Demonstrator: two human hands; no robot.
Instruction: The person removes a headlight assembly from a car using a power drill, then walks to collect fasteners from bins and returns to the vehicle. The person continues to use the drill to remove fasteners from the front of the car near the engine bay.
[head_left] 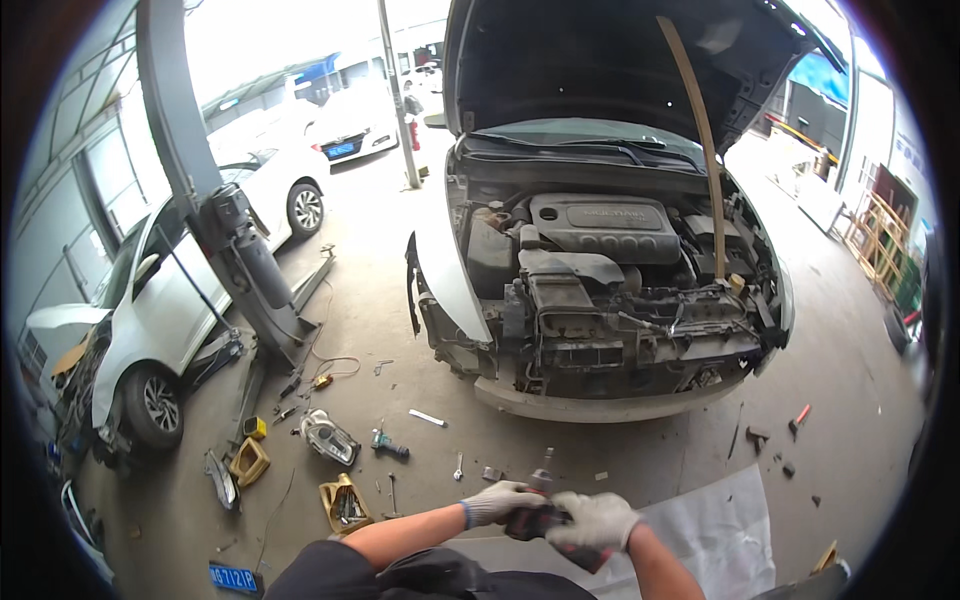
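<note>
Both my hands wear pale work gloves and hold a dark red and black cordless impact driver [530,522] low in front of me. Its metal shaft [547,458] points up and away toward the car. My left hand [497,502] is closed on the front part of the tool, with a blue cuff at the wrist. My right hand [597,520] wraps round the body, and the tool's lower end [582,556] shows below it. Ahead stands a car with a raised hood [600,60] and an exposed engine [605,228]; its front bumper cover is off.
A wooden prop [700,130] leans up to the hood. On the floor lie a headlight [328,438], another power tool [390,445], a wrench [458,466], a cut-open container of tools [346,503] and a hammer [800,418]. A white sheet [715,530], lift post [185,110] and white car [170,300] are nearby.
</note>
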